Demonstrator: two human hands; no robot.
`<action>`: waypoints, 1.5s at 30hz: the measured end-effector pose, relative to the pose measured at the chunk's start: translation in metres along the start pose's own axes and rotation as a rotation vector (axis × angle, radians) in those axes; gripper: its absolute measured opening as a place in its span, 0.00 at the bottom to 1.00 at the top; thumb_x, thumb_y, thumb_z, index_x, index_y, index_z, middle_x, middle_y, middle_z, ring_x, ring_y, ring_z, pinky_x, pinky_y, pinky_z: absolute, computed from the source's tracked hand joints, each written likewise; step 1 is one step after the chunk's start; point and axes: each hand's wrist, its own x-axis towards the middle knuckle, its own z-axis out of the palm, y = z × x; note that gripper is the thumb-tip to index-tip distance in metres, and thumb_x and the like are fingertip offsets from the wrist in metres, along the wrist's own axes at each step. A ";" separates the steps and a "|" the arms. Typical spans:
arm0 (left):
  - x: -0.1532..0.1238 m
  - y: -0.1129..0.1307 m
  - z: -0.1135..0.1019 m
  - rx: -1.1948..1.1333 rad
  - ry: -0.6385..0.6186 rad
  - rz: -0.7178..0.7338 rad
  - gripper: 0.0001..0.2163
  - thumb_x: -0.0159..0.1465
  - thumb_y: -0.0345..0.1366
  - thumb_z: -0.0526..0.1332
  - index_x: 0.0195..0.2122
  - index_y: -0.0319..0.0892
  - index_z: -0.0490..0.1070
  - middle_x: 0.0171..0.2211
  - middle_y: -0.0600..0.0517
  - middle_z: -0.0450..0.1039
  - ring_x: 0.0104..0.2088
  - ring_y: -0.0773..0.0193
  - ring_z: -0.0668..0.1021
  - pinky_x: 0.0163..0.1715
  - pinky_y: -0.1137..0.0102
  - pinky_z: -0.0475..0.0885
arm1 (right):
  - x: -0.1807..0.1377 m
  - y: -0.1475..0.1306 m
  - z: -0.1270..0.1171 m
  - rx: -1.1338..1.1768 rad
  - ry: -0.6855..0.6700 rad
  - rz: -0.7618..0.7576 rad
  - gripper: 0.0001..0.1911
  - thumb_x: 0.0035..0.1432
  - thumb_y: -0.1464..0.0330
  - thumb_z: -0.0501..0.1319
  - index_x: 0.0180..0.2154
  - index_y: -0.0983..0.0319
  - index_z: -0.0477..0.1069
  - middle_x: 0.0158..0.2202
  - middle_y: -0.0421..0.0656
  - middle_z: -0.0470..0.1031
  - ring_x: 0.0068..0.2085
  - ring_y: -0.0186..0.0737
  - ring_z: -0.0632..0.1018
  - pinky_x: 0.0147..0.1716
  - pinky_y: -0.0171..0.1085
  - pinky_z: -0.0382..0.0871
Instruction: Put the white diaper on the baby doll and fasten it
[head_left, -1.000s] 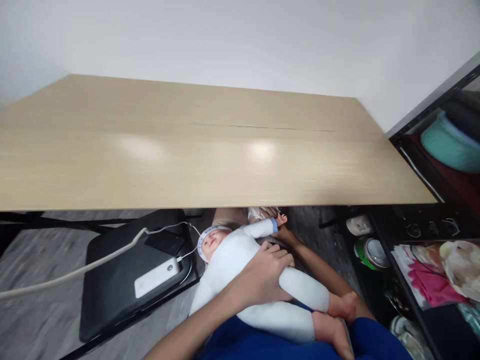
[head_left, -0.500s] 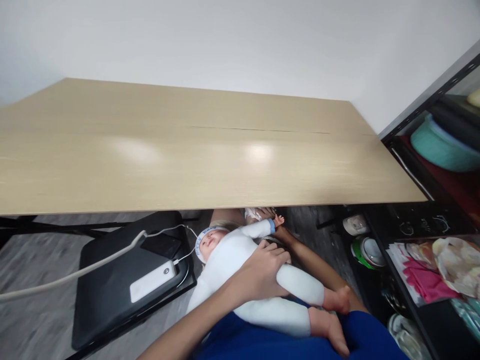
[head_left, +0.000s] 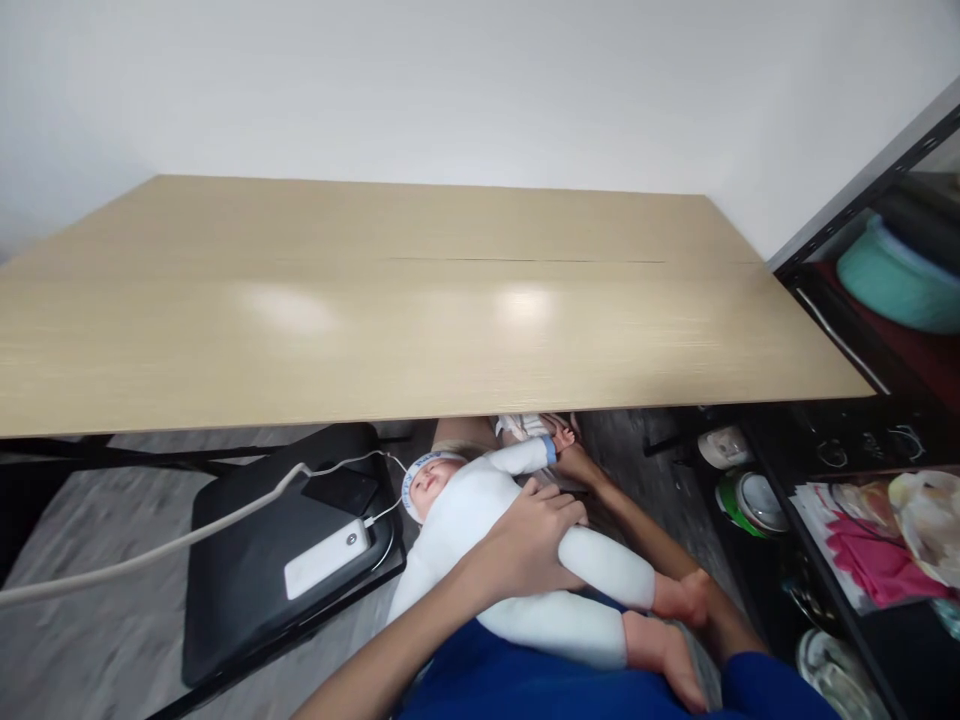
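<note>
A baby doll (head_left: 472, 510) in a white suit and a white cap lies across my lap, head to the left, bare feet to the right. My left hand (head_left: 534, 542) rests on its belly and hip with the fingers curled round the body. My right hand (head_left: 581, 466) reaches past the doll to just under the table edge, beside the doll's raised hand (head_left: 562, 438). The right hand's fingers are hidden by the doll's arm and the table. A white crumpled thing (head_left: 519, 426) lies just beyond, half under the table edge.
A light wooden table (head_left: 420, 310) fills the upper view, close over my lap. On the left stands a black chair (head_left: 247, 580) with a white power bank (head_left: 327, 558), a dark phone (head_left: 341, 492) and a white cable. At the right is a black shelf rack (head_left: 832, 440) with a teal bowl (head_left: 896, 280), pink cloth and cups.
The view has shifted a little. The doll and both hands keep the same places on my lap.
</note>
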 end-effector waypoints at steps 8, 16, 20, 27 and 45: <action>-0.001 0.005 -0.006 0.014 -0.010 0.052 0.16 0.62 0.50 0.75 0.43 0.47 0.79 0.45 0.50 0.84 0.48 0.49 0.82 0.55 0.55 0.67 | -0.050 -0.006 -0.026 -0.013 0.199 0.102 0.48 0.63 0.61 0.65 0.80 0.63 0.58 0.78 0.61 0.64 0.77 0.63 0.67 0.76 0.64 0.61; -0.006 0.004 -0.016 -0.156 0.011 0.122 0.16 0.67 0.51 0.76 0.46 0.46 0.81 0.49 0.52 0.83 0.53 0.53 0.82 0.62 0.60 0.70 | -0.022 -0.087 -0.046 -0.186 -0.216 -0.216 0.35 0.67 0.67 0.67 0.74 0.54 0.72 0.74 0.51 0.73 0.73 0.61 0.71 0.77 0.57 0.59; -0.022 0.006 -0.021 -0.241 0.072 0.125 0.21 0.68 0.53 0.75 0.56 0.48 0.81 0.53 0.50 0.84 0.57 0.51 0.82 0.71 0.58 0.65 | 0.001 -0.109 -0.041 -0.280 -0.384 -0.205 0.24 0.69 0.66 0.69 0.65 0.60 0.78 0.65 0.54 0.80 0.61 0.58 0.80 0.67 0.51 0.69; -0.080 -0.004 -0.018 -0.268 0.362 0.164 0.19 0.81 0.51 0.59 0.67 0.50 0.73 0.63 0.43 0.80 0.64 0.50 0.80 0.68 0.57 0.72 | 0.007 -0.133 -0.043 -0.315 -0.423 -0.231 0.15 0.74 0.64 0.65 0.56 0.63 0.78 0.60 0.56 0.82 0.57 0.56 0.83 0.61 0.49 0.72; -0.187 -0.090 0.077 -0.671 0.581 -0.788 0.39 0.53 0.59 0.75 0.62 0.44 0.71 0.64 0.37 0.81 0.66 0.32 0.81 0.70 0.44 0.75 | 0.009 -0.160 -0.057 -0.237 -0.223 -0.402 0.13 0.72 0.61 0.69 0.53 0.60 0.76 0.52 0.49 0.83 0.53 0.52 0.81 0.57 0.46 0.70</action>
